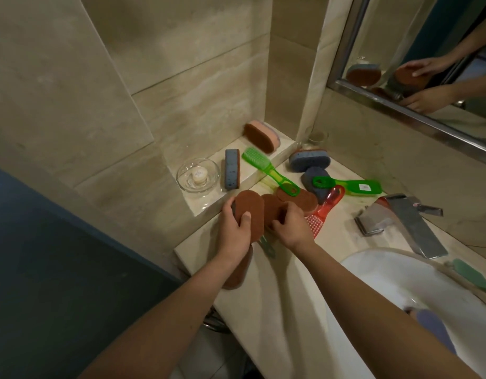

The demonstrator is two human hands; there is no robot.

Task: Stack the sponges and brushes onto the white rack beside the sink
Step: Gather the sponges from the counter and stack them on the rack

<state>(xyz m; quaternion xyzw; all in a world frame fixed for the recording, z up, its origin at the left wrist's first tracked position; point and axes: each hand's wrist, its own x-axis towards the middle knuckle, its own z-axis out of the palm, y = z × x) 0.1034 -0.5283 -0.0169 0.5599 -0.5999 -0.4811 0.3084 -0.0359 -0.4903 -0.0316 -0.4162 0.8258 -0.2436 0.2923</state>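
Left hand: we noted the left hand point(235, 231) gripping the first brown sponge point(248, 212) at the near-left corner of the counter point(277, 296), with the thumb on its brown face and the fingers curled round its far edge.
Right hand: the right hand point(291, 225) had its fingers curled over the second brown sponge point(272, 207), which sat against the first.
Below the hands: a third brown sponge point(237, 272) lay at the counter's left edge, partly hidden by the left forearm. A teal handle point(268, 248) showed between the wrists; we could not tell what it belonged to.
Counter, farther: a fourth brown sponge point(304, 199) lay flat, with the red brush point(325, 209) just right of it. Beyond these were a grey sponge point(315, 181) and a blue oval sponge point(309, 160). The right green brush point(354, 186) rested its handle end on the grey sponge.
Ledge: on the raised ledge point(203, 205) we recorded a pink sponge point(262, 138) at the far end and a blue block sponge point(232, 169) standing on edge. The left green brush point(266, 169) had its handle reaching down onto the fourth brown sponge.
Other: a glass dish point(198, 175) sat on the ledge, left of the blue block sponge. The tap point(400, 220) and the sink point(387, 277) lay to the right.
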